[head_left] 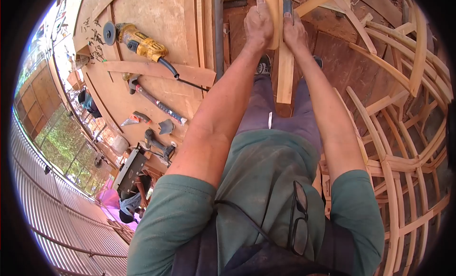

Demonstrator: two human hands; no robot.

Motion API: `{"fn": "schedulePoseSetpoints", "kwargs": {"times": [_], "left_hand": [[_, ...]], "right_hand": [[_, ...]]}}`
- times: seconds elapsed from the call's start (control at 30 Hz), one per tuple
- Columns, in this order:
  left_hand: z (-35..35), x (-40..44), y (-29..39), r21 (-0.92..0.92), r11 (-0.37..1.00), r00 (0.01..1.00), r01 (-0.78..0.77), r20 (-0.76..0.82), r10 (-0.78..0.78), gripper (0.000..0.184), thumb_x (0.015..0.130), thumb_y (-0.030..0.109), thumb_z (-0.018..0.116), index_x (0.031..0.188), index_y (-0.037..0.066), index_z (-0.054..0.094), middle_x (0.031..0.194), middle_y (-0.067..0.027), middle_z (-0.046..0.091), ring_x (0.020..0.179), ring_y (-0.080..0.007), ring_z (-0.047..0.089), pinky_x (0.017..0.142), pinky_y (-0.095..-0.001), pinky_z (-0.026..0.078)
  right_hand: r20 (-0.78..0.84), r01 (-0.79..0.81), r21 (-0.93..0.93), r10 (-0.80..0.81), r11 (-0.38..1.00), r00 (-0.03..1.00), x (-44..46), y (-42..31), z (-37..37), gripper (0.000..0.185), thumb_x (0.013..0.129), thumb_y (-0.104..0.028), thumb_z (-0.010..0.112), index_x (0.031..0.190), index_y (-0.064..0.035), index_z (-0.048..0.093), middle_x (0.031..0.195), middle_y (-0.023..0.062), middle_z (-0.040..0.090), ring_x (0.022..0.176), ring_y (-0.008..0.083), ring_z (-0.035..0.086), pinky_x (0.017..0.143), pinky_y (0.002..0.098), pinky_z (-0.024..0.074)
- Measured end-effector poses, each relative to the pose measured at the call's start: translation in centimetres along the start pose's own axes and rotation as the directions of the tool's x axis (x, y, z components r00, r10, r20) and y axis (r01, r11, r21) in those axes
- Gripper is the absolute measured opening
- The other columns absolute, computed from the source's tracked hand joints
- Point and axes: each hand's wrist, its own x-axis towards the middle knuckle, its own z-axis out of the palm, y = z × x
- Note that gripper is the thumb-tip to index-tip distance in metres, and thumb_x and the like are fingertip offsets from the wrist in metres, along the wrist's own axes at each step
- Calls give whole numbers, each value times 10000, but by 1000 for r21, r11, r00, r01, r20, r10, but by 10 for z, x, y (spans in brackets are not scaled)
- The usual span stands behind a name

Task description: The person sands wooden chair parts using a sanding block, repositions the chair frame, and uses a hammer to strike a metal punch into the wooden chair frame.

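Note:
My left hand (259, 26) is closed on the side of a pale wooden piece (271, 19) at the top of the view, its thumb along the wood. Close by on the right, my right hand (295, 33) is closed around a dark grey, bar-shaped thing (287, 6); its kind is not clear. That hand also lies against a long wooden plank (285, 79), which runs down between my legs. The fingers of both hands are partly hidden.
On the plywood bench (156, 12) to the left lie a yellow angle grinder (142, 43), a hammer (159, 104), a cordless drill (159, 145) and wood strips. Curved wooden framing (389, 166) fills the right side. A co-worker (133, 200) bends over at lower left.

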Motion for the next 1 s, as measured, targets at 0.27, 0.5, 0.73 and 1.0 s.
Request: {"fn": "schedulePoseSetpoints", "kwargs": {"times": [0.27, 0.5, 0.73, 1.0], "left_hand": [[0, -3, 3, -17, 997, 996, 75, 46, -75, 755, 1096, 524, 244, 1067, -87, 687, 969, -317, 704, 944, -462, 674, 839, -508, 500], [-5, -2, 10, 134, 987, 992, 83, 79, -94, 793, 1091, 550, 202, 1114, -75, 690, 1092, -328, 694, 1061, -467, 661, 931, -514, 477], [-8, -8, 27, -67, 986, 987, 151, 65, -146, 753, 1089, 515, 243, 1016, -87, 688, 901, -288, 705, 896, -437, 687, 828, -501, 506], [-6, -4, 17, -16, 981, 975, 192, 115, -189, 769, 1092, 557, 242, 1155, -72, 679, 979, -222, 716, 918, -328, 689, 867, -421, 514]], "right_hand": [[-110, -48, 130, 62, 990, 992, -38, 35, -45, 745, 1045, -593, 356, 1574, -69, 376, 1491, 288, 505, 1375, 452, 495, 1153, 471, 386], [-79, -5, 294, 30, 956, 996, -115, -29, -21, 721, 1071, -437, 398, 1608, -1, 195, 1470, 360, 466, 1330, 484, 514, 1104, 479, 429], [-130, -52, 436, 120, 899, 984, -75, -19, -2, 727, 1077, -440, 375, 1595, 39, 200, 1519, 363, 407, 1377, 496, 459, 1136, 481, 389], [-156, 9, 382, 55, 924, 986, -61, -11, -2, 739, 1068, -486, 374, 1571, 43, 266, 1451, 365, 477, 1324, 513, 501, 1113, 490, 407]]}}
